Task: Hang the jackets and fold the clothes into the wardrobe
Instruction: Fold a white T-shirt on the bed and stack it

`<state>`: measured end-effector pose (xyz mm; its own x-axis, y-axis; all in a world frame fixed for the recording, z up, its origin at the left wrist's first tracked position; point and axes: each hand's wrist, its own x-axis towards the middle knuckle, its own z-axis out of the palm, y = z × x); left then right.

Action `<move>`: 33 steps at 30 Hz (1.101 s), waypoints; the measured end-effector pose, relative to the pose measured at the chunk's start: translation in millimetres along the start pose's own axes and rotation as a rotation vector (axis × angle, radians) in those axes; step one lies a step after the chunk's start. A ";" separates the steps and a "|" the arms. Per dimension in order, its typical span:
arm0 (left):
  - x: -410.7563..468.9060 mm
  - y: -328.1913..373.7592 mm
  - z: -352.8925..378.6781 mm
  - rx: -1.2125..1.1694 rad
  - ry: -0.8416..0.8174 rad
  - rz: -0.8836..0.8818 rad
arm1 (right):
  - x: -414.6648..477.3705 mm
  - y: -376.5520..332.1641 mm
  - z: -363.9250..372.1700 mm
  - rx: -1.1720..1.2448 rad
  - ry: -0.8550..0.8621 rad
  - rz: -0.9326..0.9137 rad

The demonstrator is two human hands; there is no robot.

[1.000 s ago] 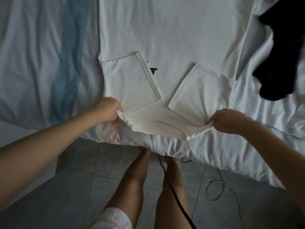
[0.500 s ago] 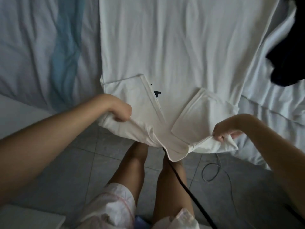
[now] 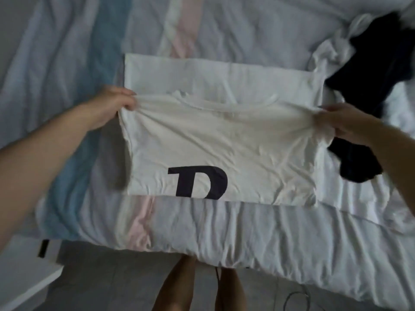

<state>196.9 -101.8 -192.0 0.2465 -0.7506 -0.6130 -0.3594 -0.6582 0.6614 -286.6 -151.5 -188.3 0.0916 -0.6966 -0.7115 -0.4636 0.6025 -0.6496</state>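
White t-shirt (image 3: 224, 153) lies on the bed (image 3: 247, 239), partly folded, neck end doubled over the body, a dark letter print at its near edge. Thin, soft, light cloth, likely to sag and wrinkle; best held at the two shoulder corners. Left hand (image 3: 110, 108) pinches the shirt's left corner, fingers curled. Right hand (image 3: 343, 124) pinches the shirt's right corner likewise, cloth stretched between them. Dark garment (image 3: 370, 90) heaped just right of the shirt.

L hand (image 3: 110, 107) & R hand (image 3: 343, 123) out front, arms extended, well apart, approx level. Each pinches one end of white T-shirt (image 3: 224, 142) edge; fingers curled on cloth, backs of hands up.
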 end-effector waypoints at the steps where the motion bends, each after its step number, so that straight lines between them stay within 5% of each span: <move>1: 19.8 10.6 1.3 -0.064 0.057 0.027 | 15.5 -11.1 -4.0 0.055 0.059 -0.048; 10: 114.3 -11.4 54.8 -0.031 0.386 0.131 | 129.6 5.0 47.4 0.123 0.614 -0.070; 17: 128.0 6.1 38.3 -0.146 0.441 0.236 | 134.7 -9.2 56.5 0.312 0.976 -0.199; 25: 143.7 7.9 49.0 -0.003 0.463 0.187 | 140.8 -16.5 51.9 0.079 0.886 -0.063; 28: 144.6 1.2 52.9 -0.025 0.531 0.183 | 128.9 -22.5 64.7 -0.312 0.928 -0.017; 30: 141.6 -1.8 53.2 -0.038 0.535 0.202 | 121.1 -21.3 76.9 -0.659 0.845 -0.236; 33: 132.6 -6.2 52.2 0.051 0.432 0.212 | 120.9 0.8 85.6 -1.046 0.464 -0.466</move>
<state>184.8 -194.4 -299.9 0.5102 -0.8302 -0.2246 -0.4835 -0.4929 0.7234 -200.4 -201.8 -297.8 0.2144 -0.9620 -0.1688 -0.9716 -0.1924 -0.1374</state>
